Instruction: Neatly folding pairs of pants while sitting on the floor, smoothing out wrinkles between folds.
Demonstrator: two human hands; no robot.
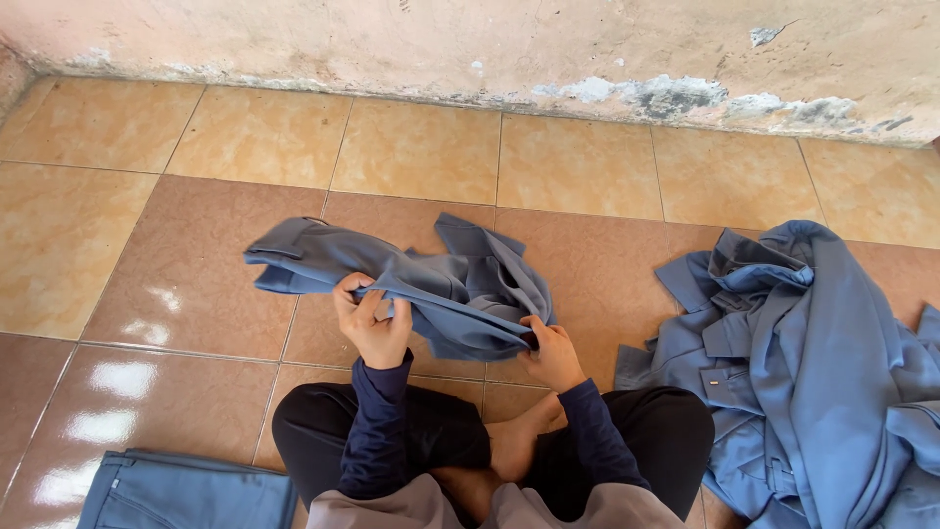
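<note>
Down at seven o'clock lies a folded blue garment (186, 490). At centre, the left hand (372, 318) and right hand (551, 355) each pinch an edge of the crumpled blue-grey trousers (431, 284), draped over the tiled floor (147, 245). At four o'clock sits a heap of blue clothes (803, 372).

Slate-blue garment (441, 284), lighter blue clothes pile (803, 372), blue folded piece (186, 490), tan-and-brown tile floor (587, 176), navy sleeves, black trousers.
</note>
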